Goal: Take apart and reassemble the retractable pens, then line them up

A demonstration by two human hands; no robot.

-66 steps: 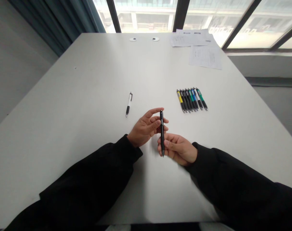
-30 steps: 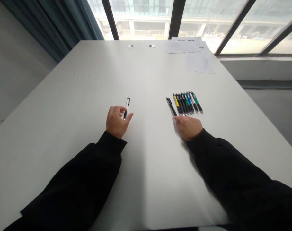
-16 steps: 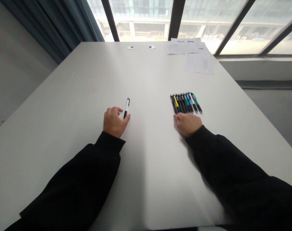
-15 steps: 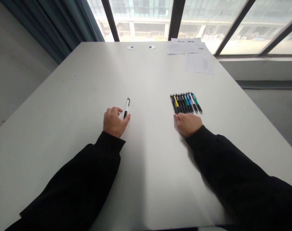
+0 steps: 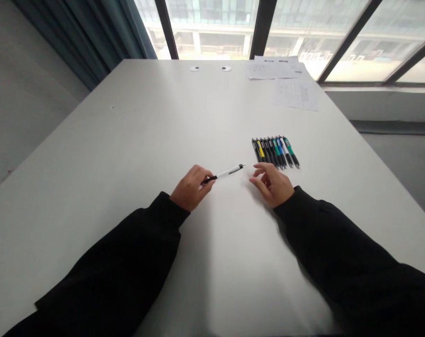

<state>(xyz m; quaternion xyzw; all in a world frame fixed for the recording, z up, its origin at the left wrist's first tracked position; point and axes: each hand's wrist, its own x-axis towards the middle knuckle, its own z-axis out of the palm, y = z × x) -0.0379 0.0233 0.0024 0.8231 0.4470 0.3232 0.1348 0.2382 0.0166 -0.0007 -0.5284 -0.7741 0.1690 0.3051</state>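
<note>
On the white table (image 5: 128,140), the left hand (image 5: 191,189) is gripping a white-barrelled click pen (image 5: 228,171) in its fingers — the right hand (image 5: 271,185) is hovering half open, holding nothing, just short of a row of click pens (image 5: 275,152) that are lying side by side.

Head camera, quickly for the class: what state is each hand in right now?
Left hand: closed, holding a white-and-black pen.
Right hand: open, holding nothing.

Left hand (image 5: 190,189) closed, right hand (image 5: 271,185) open
</note>
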